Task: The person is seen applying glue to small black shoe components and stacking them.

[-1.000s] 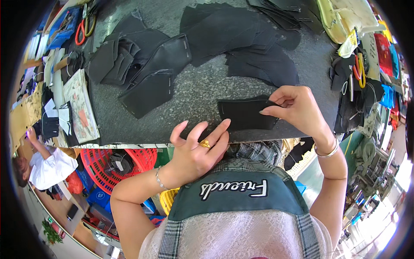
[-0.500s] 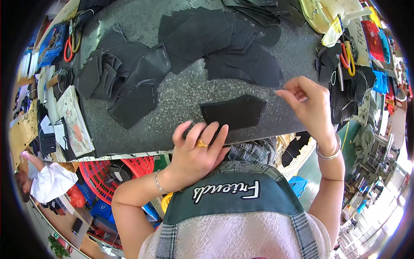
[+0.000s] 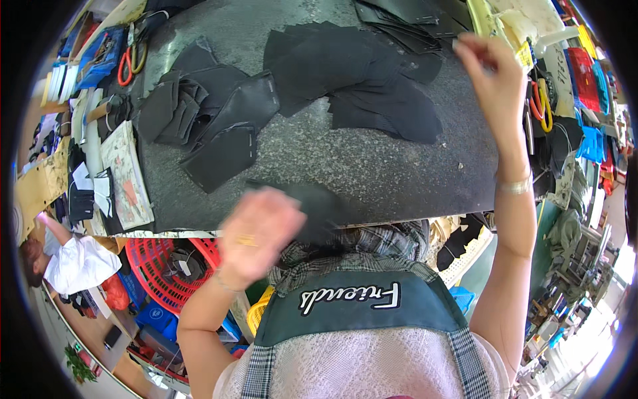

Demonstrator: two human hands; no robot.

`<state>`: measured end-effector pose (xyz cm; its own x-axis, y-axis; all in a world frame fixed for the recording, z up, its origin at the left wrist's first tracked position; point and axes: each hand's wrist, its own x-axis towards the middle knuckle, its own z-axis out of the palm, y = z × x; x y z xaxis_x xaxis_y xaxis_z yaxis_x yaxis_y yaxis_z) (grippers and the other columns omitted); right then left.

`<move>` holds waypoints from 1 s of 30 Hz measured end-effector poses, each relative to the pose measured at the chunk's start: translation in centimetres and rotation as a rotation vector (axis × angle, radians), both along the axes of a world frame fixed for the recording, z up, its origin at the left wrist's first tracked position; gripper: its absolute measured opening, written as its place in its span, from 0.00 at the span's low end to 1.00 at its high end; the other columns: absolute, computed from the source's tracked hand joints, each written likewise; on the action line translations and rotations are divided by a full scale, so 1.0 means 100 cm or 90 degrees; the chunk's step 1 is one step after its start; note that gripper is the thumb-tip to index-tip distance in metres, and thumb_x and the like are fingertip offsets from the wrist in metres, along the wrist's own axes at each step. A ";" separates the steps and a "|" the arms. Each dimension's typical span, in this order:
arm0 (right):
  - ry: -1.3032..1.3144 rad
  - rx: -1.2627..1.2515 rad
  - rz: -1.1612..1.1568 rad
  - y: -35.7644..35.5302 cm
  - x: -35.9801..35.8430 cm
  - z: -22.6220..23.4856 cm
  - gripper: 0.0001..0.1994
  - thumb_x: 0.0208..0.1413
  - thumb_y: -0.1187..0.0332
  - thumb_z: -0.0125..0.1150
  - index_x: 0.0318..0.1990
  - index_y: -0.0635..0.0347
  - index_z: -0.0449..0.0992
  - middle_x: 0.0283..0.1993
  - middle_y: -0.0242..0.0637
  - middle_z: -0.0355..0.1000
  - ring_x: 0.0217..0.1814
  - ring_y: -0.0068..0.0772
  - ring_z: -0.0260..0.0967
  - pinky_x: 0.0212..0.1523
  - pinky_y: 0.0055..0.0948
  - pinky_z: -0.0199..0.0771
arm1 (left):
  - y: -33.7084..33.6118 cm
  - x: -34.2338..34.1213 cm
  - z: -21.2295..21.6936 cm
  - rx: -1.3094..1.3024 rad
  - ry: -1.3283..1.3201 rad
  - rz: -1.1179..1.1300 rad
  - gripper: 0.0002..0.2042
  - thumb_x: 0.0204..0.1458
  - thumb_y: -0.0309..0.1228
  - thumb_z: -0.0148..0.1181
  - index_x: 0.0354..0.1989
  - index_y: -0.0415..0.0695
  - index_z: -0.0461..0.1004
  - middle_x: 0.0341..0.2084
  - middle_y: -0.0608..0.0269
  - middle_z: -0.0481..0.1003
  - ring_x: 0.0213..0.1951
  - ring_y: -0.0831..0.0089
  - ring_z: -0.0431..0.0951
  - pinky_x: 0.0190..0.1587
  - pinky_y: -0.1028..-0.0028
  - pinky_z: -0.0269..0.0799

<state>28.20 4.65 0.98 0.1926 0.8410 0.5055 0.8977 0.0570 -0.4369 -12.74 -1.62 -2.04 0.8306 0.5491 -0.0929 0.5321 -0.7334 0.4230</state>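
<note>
A single black cut piece (image 3: 319,209) of leather-like sheet is blurred at the table's near edge. Beside and partly over it is my left hand (image 3: 259,233), its fingers smeared by motion, so their grip does not show. My right hand (image 3: 492,70) is raised over the table's far right side, thumb and fingers bent close together. Anything between those fingertips is too small to make out. A stack of similar black pieces (image 3: 415,20) lies near it, at the far edge. Fanned black pieces (image 3: 325,60) cover the middle of the table, and another overlapping pile (image 3: 219,156) lies to the left.
Orange-handled scissors (image 3: 125,66) lie at the table's (image 3: 412,179) left side, and red-and-yellow scissors (image 3: 541,106) at its right. A printed cloth-like pad (image 3: 126,176) rests at the left edge. Below stands a red basket (image 3: 149,266). Another person (image 3: 80,269) is at the far left.
My left hand has moved left, and the single black piece has shifted left and nearer with it. My right hand has risen from beside the fanned pieces toward the far right.
</note>
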 end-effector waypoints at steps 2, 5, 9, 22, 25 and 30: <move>0.024 -0.045 -0.088 0.042 0.009 0.004 0.15 0.52 0.64 0.68 0.43 0.64 0.80 0.40 0.41 0.78 0.43 0.32 0.73 0.45 0.25 0.72 | 0.031 -0.006 0.024 0.291 -0.145 0.221 0.18 0.53 0.21 0.59 0.54 0.39 0.74 0.58 0.54 0.71 0.65 0.51 0.63 0.69 0.52 0.48; 0.098 -0.139 -0.057 0.082 -0.002 0.009 0.21 0.49 0.57 0.69 0.42 0.68 0.80 0.43 0.53 0.76 0.49 0.47 0.73 0.48 0.34 0.72 | 0.055 0.033 0.020 0.310 -0.137 0.287 0.30 0.44 0.26 0.70 0.59 0.40 0.71 0.60 0.55 0.69 0.66 0.55 0.62 0.69 0.53 0.47; -0.116 0.025 -0.043 0.091 -0.023 -0.012 0.21 0.43 0.59 0.74 0.40 0.66 0.80 0.40 0.50 0.74 0.44 0.49 0.72 0.49 0.41 0.71 | 0.100 0.101 0.007 0.334 -0.336 0.198 0.21 0.47 0.24 0.68 0.53 0.39 0.75 0.43 0.54 0.79 0.48 0.60 0.80 0.59 0.58 0.68; -0.116 -0.006 -0.042 0.089 -0.034 -0.012 0.20 0.40 0.71 0.74 0.40 0.63 0.71 0.36 0.46 0.67 0.41 0.50 0.68 0.42 0.43 0.69 | 0.119 0.108 -0.014 0.307 -0.333 0.202 0.10 0.49 0.24 0.65 0.41 0.41 0.80 0.35 0.54 0.81 0.38 0.61 0.83 0.54 0.64 0.75; -0.204 0.105 0.044 0.078 -0.039 -0.030 0.19 0.44 0.76 0.68 0.45 0.61 0.71 0.38 0.46 0.65 0.43 0.51 0.67 0.45 0.41 0.69 | 0.121 0.105 -0.004 0.187 -0.330 0.232 0.10 0.49 0.22 0.64 0.41 0.41 0.80 0.38 0.55 0.81 0.42 0.62 0.82 0.54 0.65 0.75; -0.409 0.275 0.060 0.071 -0.036 -0.024 0.16 0.47 0.77 0.65 0.46 0.60 0.76 0.43 0.41 0.74 0.50 0.50 0.70 0.54 0.45 0.68 | 0.100 0.103 0.022 0.412 -0.467 0.146 0.10 0.45 0.22 0.61 0.38 0.40 0.81 0.37 0.55 0.81 0.41 0.61 0.82 0.53 0.62 0.76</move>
